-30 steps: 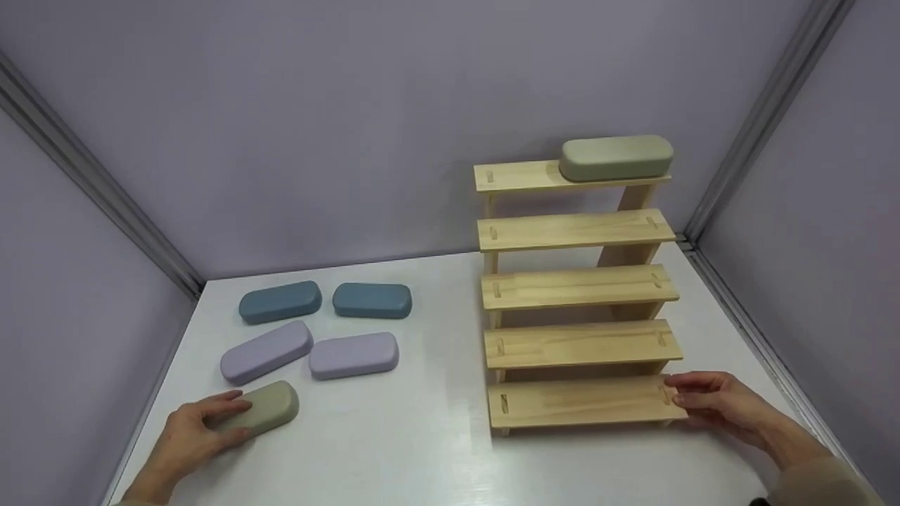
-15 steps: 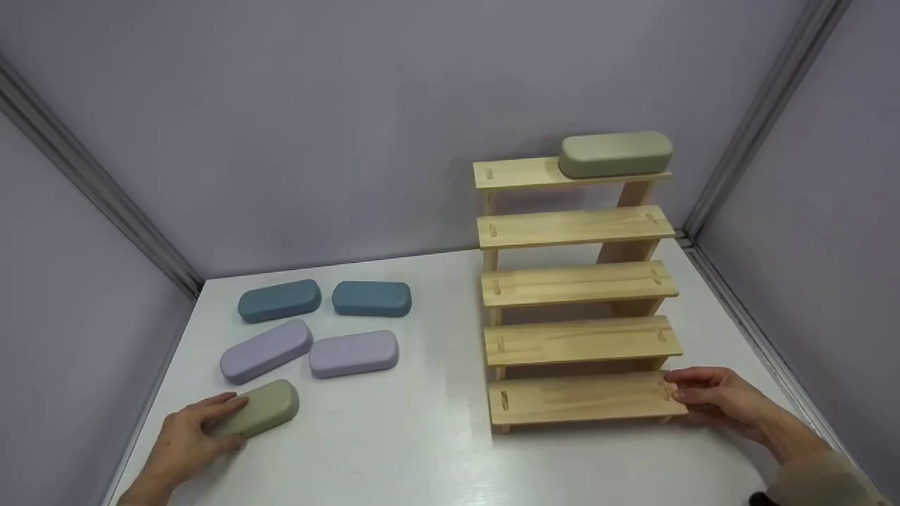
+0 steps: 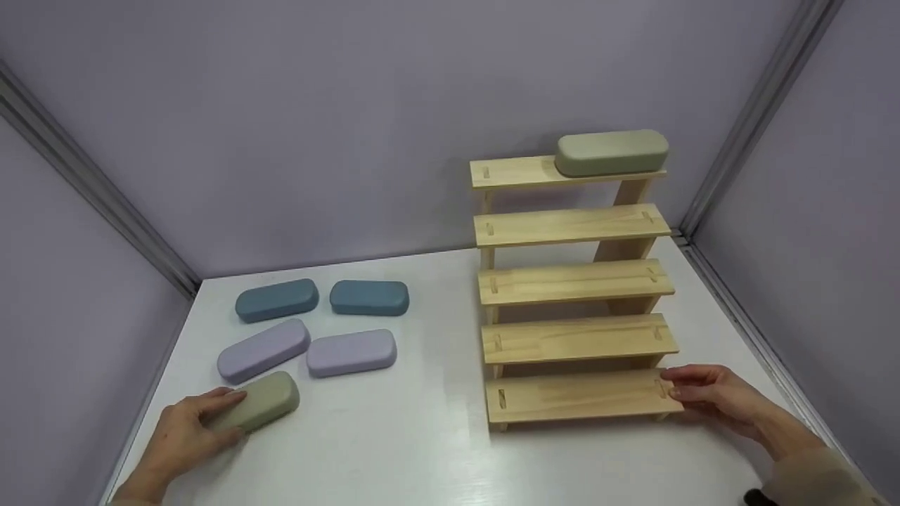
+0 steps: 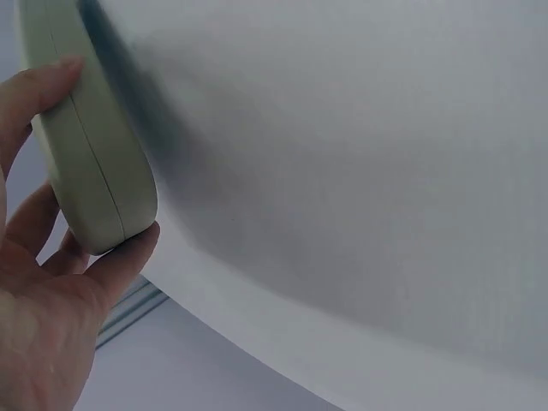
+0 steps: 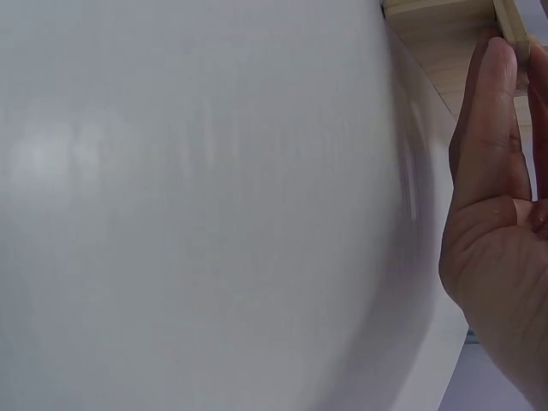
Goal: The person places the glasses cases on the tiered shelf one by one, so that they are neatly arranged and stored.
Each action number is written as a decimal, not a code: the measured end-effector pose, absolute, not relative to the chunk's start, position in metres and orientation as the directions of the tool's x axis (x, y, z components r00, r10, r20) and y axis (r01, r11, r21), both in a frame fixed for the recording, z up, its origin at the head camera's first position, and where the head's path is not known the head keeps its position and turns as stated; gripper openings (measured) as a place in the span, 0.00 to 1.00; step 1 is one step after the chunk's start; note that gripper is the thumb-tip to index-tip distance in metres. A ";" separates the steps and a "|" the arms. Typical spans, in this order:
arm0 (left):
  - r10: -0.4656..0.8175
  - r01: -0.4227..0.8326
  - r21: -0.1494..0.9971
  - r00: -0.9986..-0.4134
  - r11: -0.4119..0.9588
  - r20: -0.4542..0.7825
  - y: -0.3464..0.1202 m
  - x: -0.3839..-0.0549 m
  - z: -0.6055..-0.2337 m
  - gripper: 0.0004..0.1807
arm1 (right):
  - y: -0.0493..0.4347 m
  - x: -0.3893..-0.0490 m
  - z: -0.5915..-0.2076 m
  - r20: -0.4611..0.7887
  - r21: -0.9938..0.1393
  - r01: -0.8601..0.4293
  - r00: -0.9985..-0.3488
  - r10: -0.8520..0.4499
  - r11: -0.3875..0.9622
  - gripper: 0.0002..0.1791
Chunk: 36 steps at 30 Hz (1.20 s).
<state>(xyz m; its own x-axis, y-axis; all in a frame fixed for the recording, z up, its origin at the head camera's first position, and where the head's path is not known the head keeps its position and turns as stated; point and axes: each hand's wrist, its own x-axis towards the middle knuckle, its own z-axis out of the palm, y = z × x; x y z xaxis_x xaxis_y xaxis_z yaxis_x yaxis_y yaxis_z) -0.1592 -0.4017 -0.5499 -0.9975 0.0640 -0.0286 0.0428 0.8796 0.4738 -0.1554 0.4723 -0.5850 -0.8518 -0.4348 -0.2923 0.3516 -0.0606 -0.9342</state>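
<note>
At the table's front left, my left hand (image 3: pixel 181 432) grips a sage-green glasses case (image 3: pixel 266 402) by its near end, thumb on one side and fingers on the other. The left wrist view shows the seam along the side of this case (image 4: pixel 96 163) and a shadow on the table beside it. My right hand (image 3: pixel 731 402) pinches the right end of the lowest board of a five-step wooden display stand (image 3: pixel 580 397); its thumb lies at the board's edge. A second green glasses case (image 3: pixel 612 153) sits on the right part of the top step.
Two blue glasses cases (image 3: pixel 369 298) lie at the back left of the white table (image 3: pixel 394 436). Two lilac cases (image 3: pixel 351 353) lie in front of them, close beyond my left hand. Pale walls with metal corner rails (image 3: pixel 752 119) enclose the table.
The green glasses case in my left hand has risen slightly, its far end tipping up. My right hand keeps its hold on the stand. The whole head view has shifted a little.
</note>
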 end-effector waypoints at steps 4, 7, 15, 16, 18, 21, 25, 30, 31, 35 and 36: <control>0.088 0.090 0.473 -0.996 0.876 0.027 -0.394 -0.163 -0.538 0.33 | 0.471 -0.153 -0.587 -0.305 -0.929 0.365 -0.851 -0.429 -0.065 0.26; 0.110 0.147 0.479 -0.988 0.866 0.104 -0.387 -0.166 -0.530 0.32 | 0.471 -0.153 -0.586 -0.318 -0.923 0.380 -0.848 -0.424 -0.068 0.26; 0.134 0.233 0.513 -0.966 0.826 0.222 -0.361 -0.180 -0.511 0.33 | 0.470 -0.153 -0.584 -0.329 -0.921 0.386 -0.844 -0.423 -0.053 0.26; 0.138 0.235 0.517 -0.966 0.823 0.219 -0.358 -0.182 -0.508 0.33 | 0.470 -0.153 -0.584 -0.331 -0.921 0.387 -0.844 -0.423 -0.050 0.26; 0.147 0.239 0.522 -0.966 0.819 0.212 -0.353 -0.187 -0.503 0.33 | 0.470 -0.154 -0.584 -0.329 -0.921 0.386 -0.844 -0.423 -0.055 0.25; 0.157 0.246 0.537 -0.966 0.807 0.206 -0.344 -0.195 -0.494 0.32 | 0.469 -0.154 -0.583 -0.330 -0.922 0.384 -0.847 -0.417 -0.051 0.25; 0.188 0.283 0.561 -0.957 0.778 0.222 -0.330 -0.207 -0.480 0.31 | 0.468 -0.155 -0.583 -0.327 -0.922 0.383 -0.848 -0.417 -0.056 0.26; 0.244 0.343 0.575 -0.938 0.743 0.245 -0.308 -0.223 -0.460 0.30 | 0.469 -0.156 -0.583 -0.321 -0.922 0.381 -0.849 -0.420 -0.066 0.26; 0.251 0.346 0.576 -0.938 0.741 0.239 -0.304 -0.226 -0.456 0.30 | 0.469 -0.155 -0.583 -0.317 -0.924 0.376 -0.851 -0.419 -0.065 0.26; 0.282 0.369 0.580 -0.929 0.726 0.238 -0.287 -0.241 -0.440 0.29 | 0.470 -0.155 -0.583 -0.337 -0.926 0.378 -0.853 -0.398 -0.026 0.24; 0.290 0.376 0.580 -0.927 0.722 0.240 -0.283 -0.245 -0.436 0.29 | 0.470 -0.154 -0.583 -0.345 -0.925 0.380 -0.853 -0.393 -0.015 0.24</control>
